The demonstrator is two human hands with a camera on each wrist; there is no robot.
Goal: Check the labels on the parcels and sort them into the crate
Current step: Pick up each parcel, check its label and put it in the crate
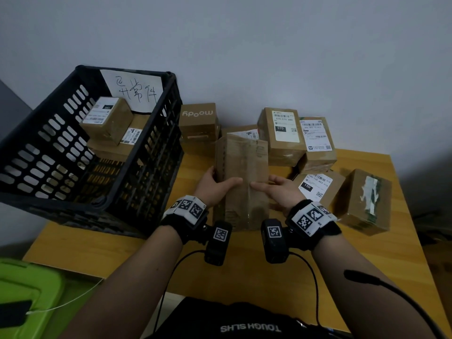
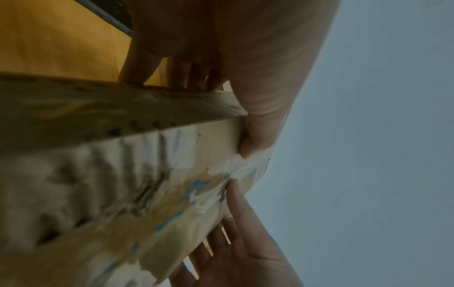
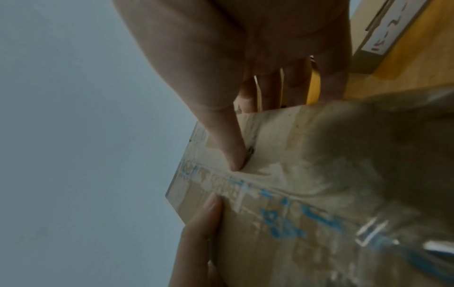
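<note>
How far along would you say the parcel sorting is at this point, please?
Early on. Done: two labelled parcels already lie in the black crate. In hand: the left hand and right hand hold a long brown parcel upright over the table; no full label shows on its near face. Left: about six boxes wait on the table, such as the 070 box and the 15H box.

Both hands [image 1: 215,185] [image 1: 281,192] forward, grips closed.
</note>
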